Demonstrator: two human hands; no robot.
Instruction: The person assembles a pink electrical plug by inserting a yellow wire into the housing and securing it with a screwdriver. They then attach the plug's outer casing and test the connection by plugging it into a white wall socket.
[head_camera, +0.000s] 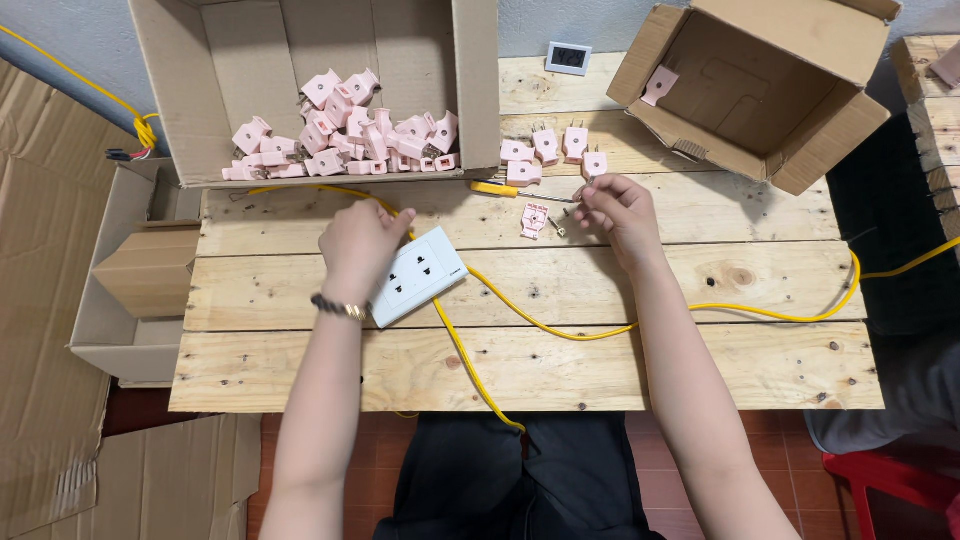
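The left hand (362, 245) is resting on the left end of a white socket block (420, 275), fingers curled down over it and gripping it, near the middle of the table (650, 370). A yellow cable (560, 325) is running from the block toward the near edge and also looping out to the right edge. A bracelet (340, 307) is sitting on the left wrist.

The right hand (618, 205) is hovering just right of centre, toward the far edge, fingers pinched together on something small; what it is cannot be told. Just beside its fingertips an opened pink plug (534, 219) is lying flat on the boards, with a small screw (556, 228) next to it. A yellow-handled screwdriver (495, 188) is lying just beyond that.

Four finished plugs (552, 152) are standing in a cluster at the far edge, prongs up. At the far left corner an open box (478, 80) is holding a pile of pink plugs (345, 135). At the far right corner a second box (800, 100), tipped on its side, is holding one plug (659, 85). A small grey display (568, 57) is sitting between the boxes.
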